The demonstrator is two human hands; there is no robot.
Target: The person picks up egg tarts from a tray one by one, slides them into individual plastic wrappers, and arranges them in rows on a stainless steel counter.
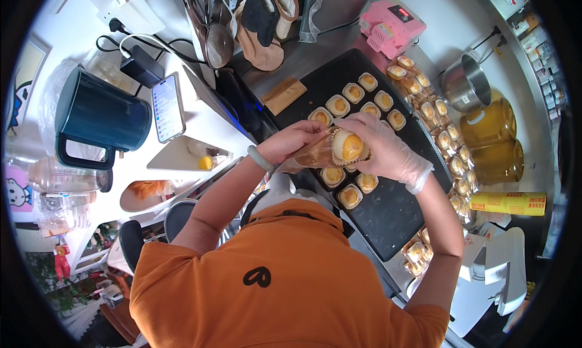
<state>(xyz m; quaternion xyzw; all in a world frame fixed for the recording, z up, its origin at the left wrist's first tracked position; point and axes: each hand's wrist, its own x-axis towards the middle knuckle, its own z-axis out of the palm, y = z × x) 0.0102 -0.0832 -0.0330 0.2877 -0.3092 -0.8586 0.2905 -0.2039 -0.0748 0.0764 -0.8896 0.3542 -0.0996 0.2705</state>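
**Above the black tray, a pastry going into its wrapper**

Over the black tray [388,221] I have both hands together, just above the rows of yellow-topped pastries. My right hand [388,151], in a thin clear glove, is closed around one pastry [350,147], round with a yellow centre, and holds it at the mouth of a clear wrapper [309,157]. My bare left hand [291,141], with a pale bangle [260,159] at the wrist, pinches the wrapper from the other side. I cannot tell whether the pastry is partly inside the wrapper or only at its opening.

To do this well, I judge I should keep the left fingers spreading the mouth wide, so the film does not drag on the soft top. The right hand should press lightly at the sides only, and keep the pastry level. Loose pastries lie right below, so I should stay lifted clear of them. Wrapped ones sit in a line along the tray's far edge [445,139]
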